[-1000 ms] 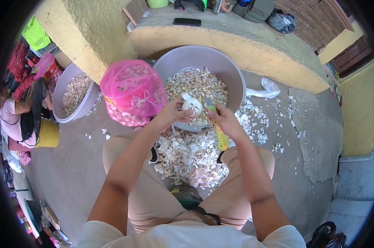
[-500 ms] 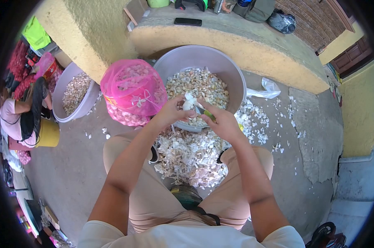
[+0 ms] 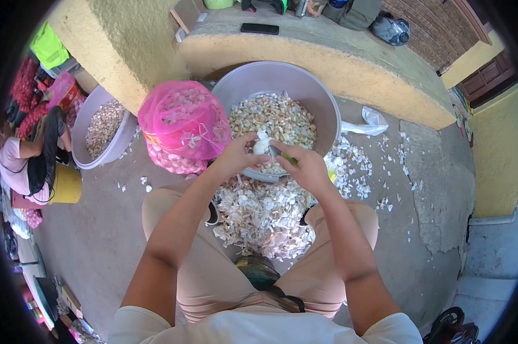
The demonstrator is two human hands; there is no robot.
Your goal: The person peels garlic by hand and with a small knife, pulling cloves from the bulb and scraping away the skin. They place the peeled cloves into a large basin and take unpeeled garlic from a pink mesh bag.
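Note:
Over the near part of a large grey tub (image 3: 325, 86), my left hand (image 3: 238, 156) pinches a white garlic bulb (image 3: 262, 145). My right hand (image 3: 307, 170) is closed round a small knife (image 3: 294, 155) with a green handle. Its short blade is against or very near the bulb's right side, partly hidden by the fingers. Loose garlic cloves (image 3: 282, 117) cover the bottom of the tub. Below the hands, between my feet, lies a heap of papery garlic skins (image 3: 265, 221).
A pink mesh sack (image 3: 181, 126) of garlic stands left of the tub. Further left, a person (image 3: 24, 155) sits beside another tub (image 3: 127, 135) of cloves. Scattered skins and a white plastic bag (image 3: 373, 121) lie to the right. Behind is a ledge (image 3: 310, 46) with a phone (image 3: 259, 28).
The knife has shifted slightly in my right hand, and less of its green handle shows. The bulb sits at a slightly different angle in my left fingers. Both hands stay over the tub.

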